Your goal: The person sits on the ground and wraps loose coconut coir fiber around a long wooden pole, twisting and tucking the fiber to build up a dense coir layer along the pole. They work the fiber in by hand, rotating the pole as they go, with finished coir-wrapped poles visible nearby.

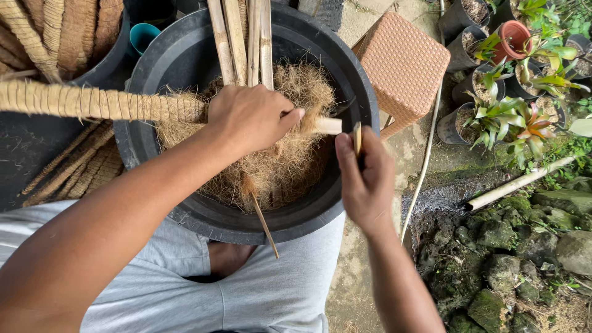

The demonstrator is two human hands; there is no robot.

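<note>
My left hand (250, 117) grips a long pole (98, 102) wrapped in coconut fibre and bound with string, held level over a large black tub (185, 55). The pole's bare pale tip (328, 126) sticks out to the right of my fingers. My right hand (365, 180) is closed on a thin tool or stick (357, 137), whose tip stands just right of the pole's tip. Loose brown coconut fibre (283, 160) fills the tub beneath both hands. A thin stick (262, 219) leans out of the fibre over the near rim.
Several bamboo sticks (242, 37) lean in the tub at the back. Finished fibre-wrapped poles (61, 28) lie at upper left and lower left. A woven brown stool (404, 61) stands right of the tub. Potted plants (512, 80), a white pipe (518, 183) and mossy stones (505, 259) lie to the right.
</note>
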